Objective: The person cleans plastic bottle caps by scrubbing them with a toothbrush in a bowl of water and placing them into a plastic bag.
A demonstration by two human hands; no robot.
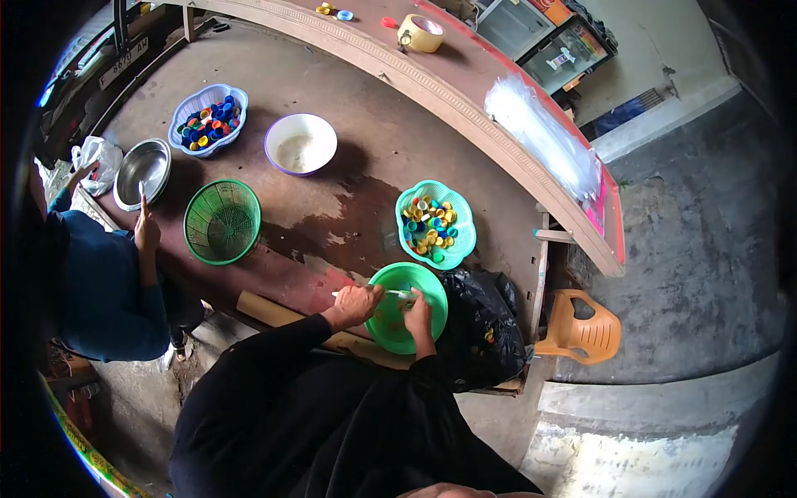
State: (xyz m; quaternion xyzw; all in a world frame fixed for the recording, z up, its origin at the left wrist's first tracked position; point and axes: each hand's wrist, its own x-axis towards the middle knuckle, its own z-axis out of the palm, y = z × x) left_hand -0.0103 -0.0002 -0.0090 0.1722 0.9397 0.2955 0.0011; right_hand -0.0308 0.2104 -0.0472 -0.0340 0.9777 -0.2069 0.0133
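Note:
My left hand (pixel 357 305) is closed around a slim white-handled knife (pixel 394 291), whose thin end points right over the green basin (pixel 442 314). Close to that end, my right hand (pixel 418 316) is closed with its fingertips pinched, over the same basin. What it pinches is too small to make out. Beyond the basin stands a scalloped turquoise basket (pixel 466 217) of yellow, blue, white and red bottle caps (pixel 432 220). A black plastic bag (pixel 481 332) rests against the basin's right side.
A green mesh basket (pixel 222 222), white bowl (pixel 300 145), metal bowl (pixel 143 174) and blue basket of caps (pixel 207 120) stand further left. Another person (pixel 108 282) works there. A raised ledge (pixel 398 66) with tape (pixel 421 33) borders the far side; an orange chair (pixel 583 326) is right.

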